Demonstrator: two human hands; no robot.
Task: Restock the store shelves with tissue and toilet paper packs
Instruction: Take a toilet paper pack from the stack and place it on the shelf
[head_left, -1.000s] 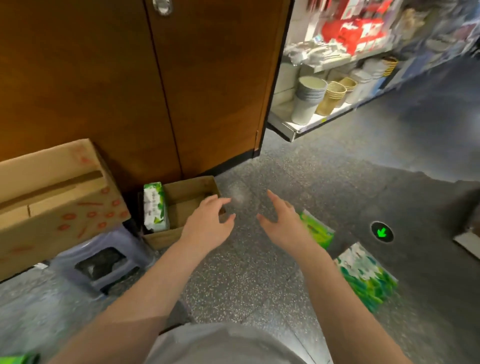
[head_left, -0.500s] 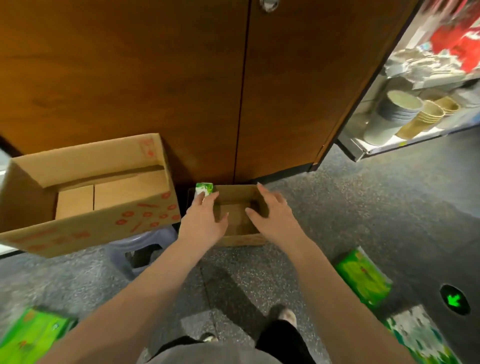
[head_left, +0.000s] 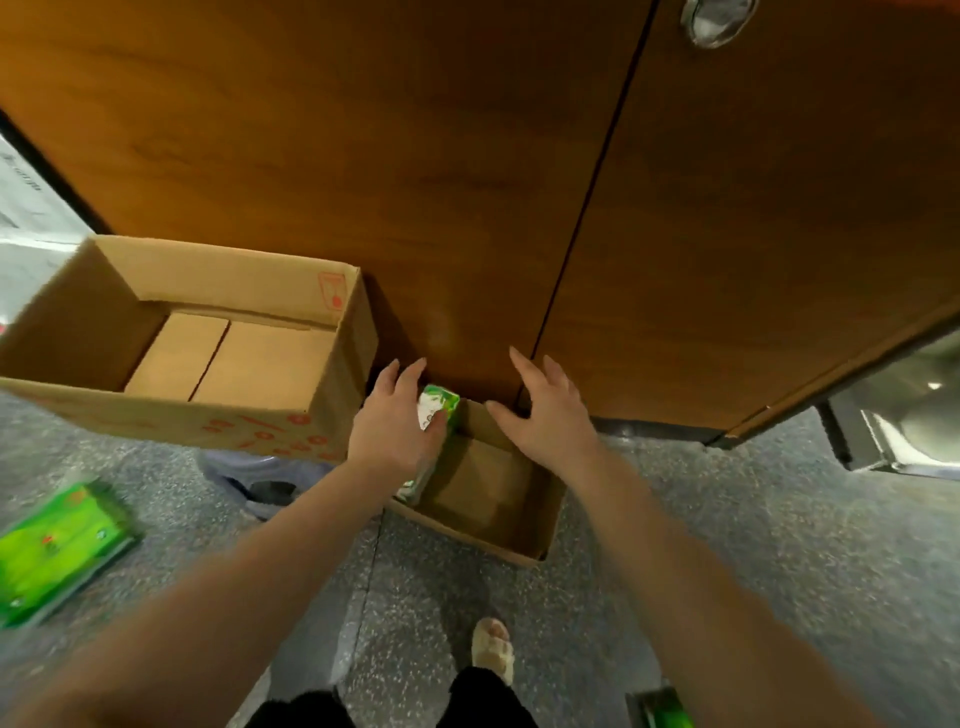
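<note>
Both hands have closed in on the small box (head_left: 483, 499) on the floor by the cabinet (head_left: 467, 182); half a second ago they were only at its near rim. Left hand (head_left: 397, 426) now lies over the tissue pack (head_left: 436, 415) standing at the box's left wall, thumb on its face and fingers spread along the far side — grasping it, by the look, though not lifted. Right hand (head_left: 545, 415) is released, fingers spread over the far rim, holding nothing.

Judgement: pickup of the last pack in this box is beginning; shelving not yet started.

Pack stands on edge, long axis running from near rim toward the cabinet, top end showing green and white.

Other packs lie on the floor: one far left (head_left: 57, 545), one at bottom right (head_left: 667, 712). Big box (head_left: 218, 353) sits on a stool (head_left: 260, 478), left.
</note>
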